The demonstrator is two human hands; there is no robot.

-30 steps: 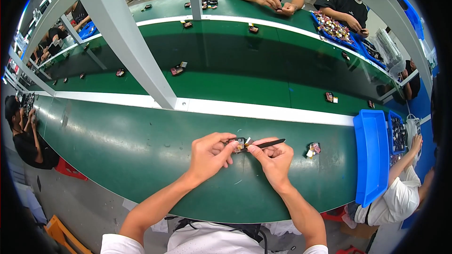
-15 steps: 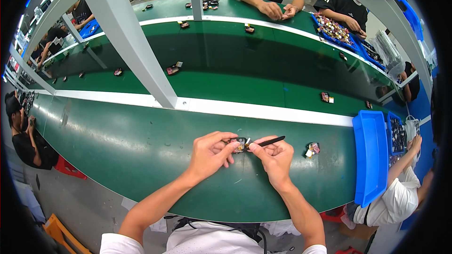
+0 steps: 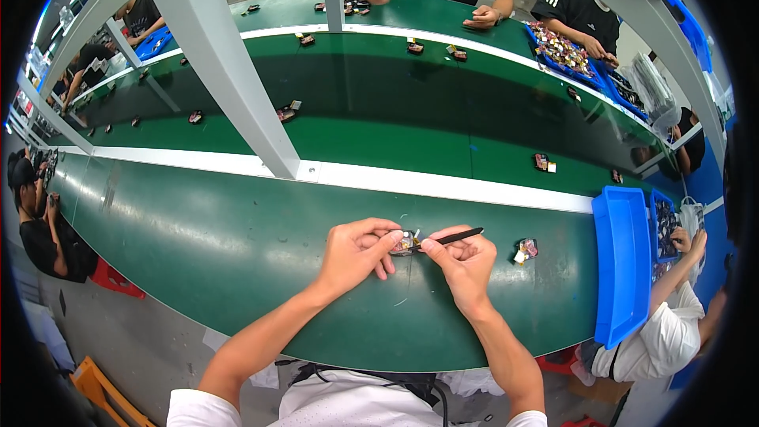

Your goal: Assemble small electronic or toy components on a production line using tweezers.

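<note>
Over the green worktable, my left hand (image 3: 353,255) pinches a small black electronic module (image 3: 407,243) between thumb and fingers, which cover part of it. A slim black pen-like tool (image 3: 462,235) lies across the grip of my right hand (image 3: 465,262). Its near end meets the module's right side, beside a small pale piece there; whether that end is a blade or tweezer tips is too small to tell. A similar module (image 3: 525,251) with a yellow-and-white tab rests on the table to the right of my hands.
A blue tray (image 3: 619,265) stands at the table's right end, with a co-worker's arms (image 3: 681,265) beyond it. Past the white rail (image 3: 443,191) runs a green conveyor belt (image 3: 411,146) carrying several modules. A grey post (image 3: 207,63) rises at left. Co-workers sit across the belt.
Modules on the belt have shifted slightly left, and another shows near the far rail. The co-worker opposite has swung one hand left toward a pile. My hands stay nearly in place.
</note>
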